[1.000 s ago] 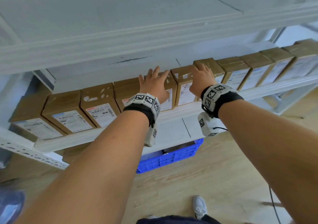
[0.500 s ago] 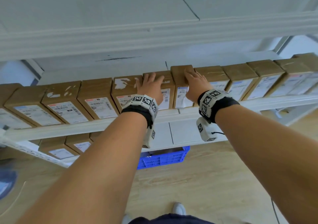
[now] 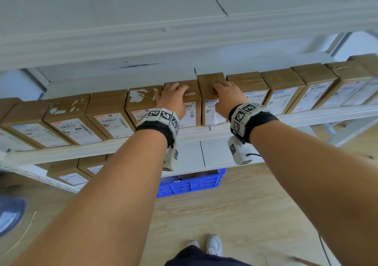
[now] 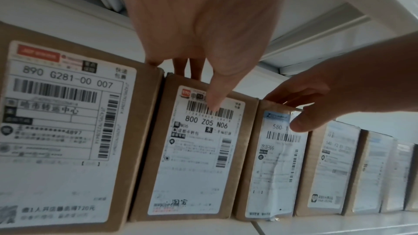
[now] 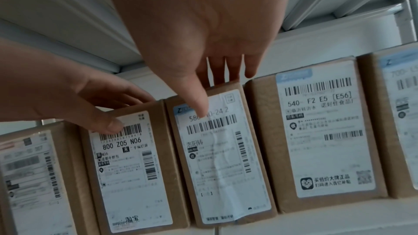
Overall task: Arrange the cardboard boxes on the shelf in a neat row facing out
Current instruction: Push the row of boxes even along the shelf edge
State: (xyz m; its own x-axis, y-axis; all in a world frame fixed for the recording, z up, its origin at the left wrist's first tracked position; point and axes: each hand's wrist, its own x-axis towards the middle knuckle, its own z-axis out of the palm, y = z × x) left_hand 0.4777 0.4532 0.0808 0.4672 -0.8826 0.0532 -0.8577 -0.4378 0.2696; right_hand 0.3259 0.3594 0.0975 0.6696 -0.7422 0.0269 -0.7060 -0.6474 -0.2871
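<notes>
A long row of brown cardboard boxes with white shipping labels stands on the white shelf, labels facing out. My left hand holds the top front edge of the box marked 800 Z05 N06, fingers over its top and thumb on the label. Right beside it, my right hand grips the narrower box marked 580 the same way, thumb on its label. This narrow box stands against its neighbours, and its top reaches slightly further back than theirs.
The upper shelf board hangs low over the boxes. Under the shelf are more labelled boxes at the left and a blue plastic crate on the wooden floor. My shoes show below.
Both hands stay on the same two boxes. The left fingers, spread flat before, now curl over the box top. The head view has shifted, showing more boxes at the left.
</notes>
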